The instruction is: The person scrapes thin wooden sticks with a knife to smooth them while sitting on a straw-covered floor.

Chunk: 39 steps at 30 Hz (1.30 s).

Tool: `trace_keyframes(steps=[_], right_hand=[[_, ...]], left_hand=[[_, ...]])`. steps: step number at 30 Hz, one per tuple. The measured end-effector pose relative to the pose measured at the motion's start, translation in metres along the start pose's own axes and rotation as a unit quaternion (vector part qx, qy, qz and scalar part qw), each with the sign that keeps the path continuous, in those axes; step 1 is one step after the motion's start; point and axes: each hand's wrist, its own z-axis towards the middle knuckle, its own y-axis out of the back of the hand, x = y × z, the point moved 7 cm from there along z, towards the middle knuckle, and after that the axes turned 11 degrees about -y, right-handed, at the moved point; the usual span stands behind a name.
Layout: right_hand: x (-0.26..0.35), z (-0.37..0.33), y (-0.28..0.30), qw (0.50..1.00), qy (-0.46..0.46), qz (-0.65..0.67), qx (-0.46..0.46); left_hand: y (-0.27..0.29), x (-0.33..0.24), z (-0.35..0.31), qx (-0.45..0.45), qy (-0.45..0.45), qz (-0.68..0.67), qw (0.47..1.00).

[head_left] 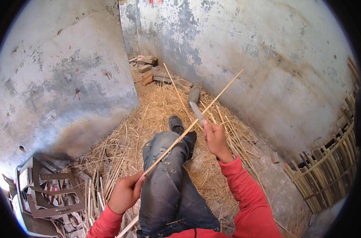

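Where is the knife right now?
In the head view, the knife is just right of centre in the right hand, crossing the pale strip held by the left hand.

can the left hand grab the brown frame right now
Probably not straight away: the left hand holds the thin strip, though only loose sticks seem to lie between that hand and the brown frame.

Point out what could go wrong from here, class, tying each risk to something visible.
The knife in the right hand could slip off the strip and nick the trouser leg below. Splinters might prick the bare left hand gripping the strip's near end. Loose straw around the shoe may make footing slippery.
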Motion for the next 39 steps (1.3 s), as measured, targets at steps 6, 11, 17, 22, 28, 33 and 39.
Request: trace_keyframes(steps=[6, 11, 17, 22, 28, 33, 39], right_hand=[[0.022, 0.025, 0.033, 0.987, 0.048, -0.091, -0.126], [0.043, -0.041, -0.037, 0.987, 0.122, -0.102, -0.023], [0.045, -0.011, -0.017, 0.987, 0.119, -0.104, -0.039], [0.055, -0.054, -0.054, 0.988, 0.129, -0.073, 0.034], [0.044, -0.019, -0.031, 0.995, 0.09, -0.051, 0.014], [0.056, -0.055, -0.059, 0.976, 0.173, -0.128, 0.032], [0.03, 0.023, 0.004, 0.982, 0.104, -0.118, -0.11]], left_hand=[[0.009, 0.0, -0.013, 0.019, -0.002, 0.016, 1.0], [0.009, 0.008, -0.017, 0.013, 0.0, 0.019, 1.0], [0.006, 0.007, -0.016, 0.023, 0.023, -0.026, 0.999], [0.003, 0.018, -0.016, 0.037, 0.034, -0.045, 0.998], [0.0, 0.03, -0.023, 0.056, 0.067, -0.079, 0.993], [0.001, 0.03, -0.019, 0.056, 0.071, -0.074, 0.993], [0.005, 0.033, -0.027, 0.046, 0.047, -0.061, 0.996]])
